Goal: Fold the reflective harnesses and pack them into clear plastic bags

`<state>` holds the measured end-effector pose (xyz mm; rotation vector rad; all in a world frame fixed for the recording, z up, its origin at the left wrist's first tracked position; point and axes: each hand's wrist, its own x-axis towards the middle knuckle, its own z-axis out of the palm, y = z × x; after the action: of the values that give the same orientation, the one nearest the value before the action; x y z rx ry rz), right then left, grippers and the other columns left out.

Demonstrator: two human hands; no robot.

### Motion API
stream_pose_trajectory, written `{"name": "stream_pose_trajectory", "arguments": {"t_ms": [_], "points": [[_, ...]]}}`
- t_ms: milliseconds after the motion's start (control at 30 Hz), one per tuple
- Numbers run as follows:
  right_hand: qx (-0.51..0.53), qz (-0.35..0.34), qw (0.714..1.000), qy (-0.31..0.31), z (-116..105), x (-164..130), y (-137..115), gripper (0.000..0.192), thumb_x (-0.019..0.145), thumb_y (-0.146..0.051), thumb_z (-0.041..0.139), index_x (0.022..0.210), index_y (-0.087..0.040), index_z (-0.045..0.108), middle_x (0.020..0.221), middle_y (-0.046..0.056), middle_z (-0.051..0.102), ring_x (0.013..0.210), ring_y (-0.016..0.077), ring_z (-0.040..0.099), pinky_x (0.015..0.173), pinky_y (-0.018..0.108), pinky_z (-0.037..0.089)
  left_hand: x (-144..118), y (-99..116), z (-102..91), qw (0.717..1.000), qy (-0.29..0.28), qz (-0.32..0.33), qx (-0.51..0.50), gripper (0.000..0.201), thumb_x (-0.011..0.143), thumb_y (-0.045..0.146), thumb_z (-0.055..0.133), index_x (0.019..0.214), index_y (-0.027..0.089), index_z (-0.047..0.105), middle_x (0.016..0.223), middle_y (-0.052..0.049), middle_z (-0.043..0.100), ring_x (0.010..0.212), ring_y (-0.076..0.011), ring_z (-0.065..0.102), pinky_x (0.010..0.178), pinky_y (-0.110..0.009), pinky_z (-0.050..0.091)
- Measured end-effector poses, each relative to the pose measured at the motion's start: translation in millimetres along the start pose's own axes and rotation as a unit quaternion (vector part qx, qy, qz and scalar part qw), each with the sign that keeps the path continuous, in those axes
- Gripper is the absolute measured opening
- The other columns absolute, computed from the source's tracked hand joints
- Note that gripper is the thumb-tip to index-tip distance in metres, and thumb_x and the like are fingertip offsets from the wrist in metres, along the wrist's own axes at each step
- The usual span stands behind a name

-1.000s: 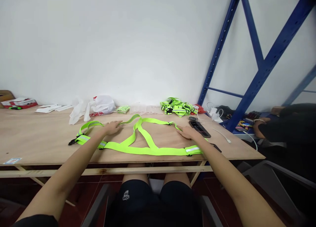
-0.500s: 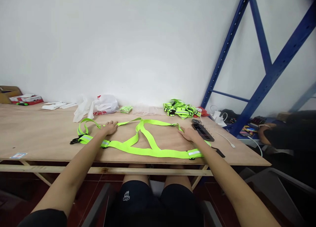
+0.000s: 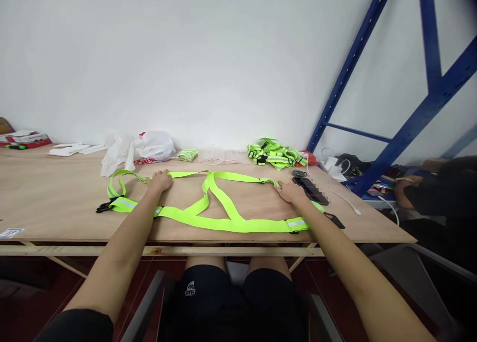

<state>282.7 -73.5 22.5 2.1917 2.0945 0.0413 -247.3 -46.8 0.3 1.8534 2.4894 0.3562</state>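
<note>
Ideally, hi-vis harness (image 3: 223,225) is spread evenly w/o twists; L hand (image 3: 159,181) & R hand (image 3: 289,191) placed at harness's far edge, grip can't be told.

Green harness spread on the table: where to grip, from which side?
Probably mid-length on the wide lower band of the green harness, pinched from the near edge of the table: it runs close along that edge, looks flat and is uncovered there. The left-end strap curls into a loop.
</note>
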Motion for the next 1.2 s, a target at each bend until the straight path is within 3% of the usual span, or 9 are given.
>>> {"name": "stream_pose_trajectory", "arguments": {"t_ms": [200, 333, 467, 567, 700, 833, 967, 1100, 1200], "points": [[-0.009, -0.002, 0.998, 0.06, 6, -13, -3, 0.06, 0.101, -0.057, 0.028, 0.148, -0.022, 0.042, 0.117, 0.023, 0.069, 0.11, 0.037, 0.066, 0.087, 0.046, 0.048, -6, 9, -8.4, 0.996, 0.054, 0.059, -0.03, 0.057, 0.092, 0.027, 0.037, 0.147, 0.013, 0.04, 0.151, -0.023, 0.045, 0.14, -0.0406, 0.04, 0.113, -0.072, 0.018], [-0.005, -0.01, 0.997, 0.082, 8, -18, -3, 0.056, 0.101, -0.058, 0.03, 0.142, -0.026, 0.051, 0.114, 0.018, 0.071, 0.106, 0.034, 0.067, 0.084, 0.042, 0.049, -10, 30, -14.6, 0.981, 0.051, 0.179, -0.057, 0.058, 0.095, 0.028, 0.033, 0.151, 0.016, 0.036, 0.157, -0.012, 0.04, 0.145, -0.0293, 0.035, 0.121, -0.052, 0.022], [0.006, -0.023, 0.994, 0.103, 9, -20, -2, 0.05, 0.101, -0.054, 0.033, 0.137, -0.028, 0.058, 0.119, 0.014, 0.068, 0.107, 0.0311, 0.066, 0.085, 0.038, 0.048, -17, 48, -9.7, 0.959, -0.007, 0.273, -0.072, 0.062, 0.099, 0.047, 0.028, 0.151, 0.015, 0.04, 0.157, -0.008, 0.042, 0.143, -0.0252, 0.041, 0.118, -0.037, 0.031], [0.016, -0.036, 0.993, 0.111, 9, -21, -1, 0.047, 0.101, -0.051, 0.036, 0.133, -0.027, 0.062, 0.123, 0.013, 0.065, 0.107, 0.0293, 0.065, 0.086, 0.036, 0.047, -23, 52, -5.0, 0.951, -0.055, 0.297, -0.067, 0.069, 0.097, 0.059, 0.025, 0.15, 0.019, 0.044, 0.154, -0.007, 0.046, 0.14, -0.028, 0.045, 0.117, -0.04, 0.032], [0.033, -0.054, 0.992, 0.11, 10, -22, 1, 0.045, 0.101, -0.048, 0.037, 0.126, -0.026, 0.068, 0.119, 0.012, 0.065, 0.107, 0.0265, 0.065, 0.088, 0.032, 0.046, -26, 53, -2.5, 0.945, -0.089, 0.31, -0.051, 0.069, 0.096, 0.067, 0.024, 0.149, 0.028, 0.045, 0.157, -0.006, 0.041, 0.146, -0.0295, 0.036, 0.12, -0.049, 0.021], [0.052, -0.064, 0.991, 0.108, 11, -22, 2, 0.044, 0.1, -0.045, 0.04, 0.126, -0.023, 0.068, 0.119, 0.013, 0.067, 0.111, 0.0269, 0.063, 0.091, 0.032, 0.045, -26, 55, 0.9, 0.949, -0.099, 0.299, -0.034, 0.07, 0.095, 0.07, 0.024, 0.149, 0.03, 0.046, 0.16, -0.01, 0.036, 0.147, -0.0345, 0.032, 0.118, -0.062, 0.013], [0.075, -0.075, 0.989, 0.101, 9, -20, 2, 0.044, 0.098, -0.042, 0.044, 0.127, -0.02, 0.068, 0.12, 0.015, 0.069, 0.113, 0.0288, 0.063, 0.094, 0.034, 0.045, -27, 57, 2.3, 0.95, -0.091, 0.297, -0.032, 0.067, 0.096, 0.067, 0.025, 0.148, 0.031, 0.046, 0.159, -0.012, 0.036, 0.146, -0.0368, 0.033, 0.114, -0.069, 0.015], [0.116, -0.094, 0.985, 0.092, 3, -17, 8, 0.042, 0.095, -0.042, 0.051, 0.126, -0.021, 0.07, 0.124, 0.012, 0.07, 0.114, 0.0277, 0.064, 0.093, 0.031, 0.046, -30, 58, -8.5, 0.945, -0.064, 0.317, -0.048, 0.064, 0.098, 0.062, 0.023, 0.147, 0.029, 0.048, 0.156, -0.01, 0.043, 0.144, -0.0337, 0.037, 0.116, -0.064, 0.02], [0.144, -0.08, 0.981, 0.102, -6, -18, 29, 0.04, 0.094, -0.04, 0.052, 0.124, -0.023, 0.07, 0.123, 0.009, 0.072, 0.113, 0.0256, 0.065, 0.092, 0.027, 0.047, -32, 55, -22.9, 0.94, -0.029, 0.332, -0.068, 0.065, 0.1, 0.059, 0.02, 0.146, 0.025, 0.05, 0.154, -0.008, 0.047, 0.144, -0.0296, 0.037, 0.119, -0.054, 0.023]]}}
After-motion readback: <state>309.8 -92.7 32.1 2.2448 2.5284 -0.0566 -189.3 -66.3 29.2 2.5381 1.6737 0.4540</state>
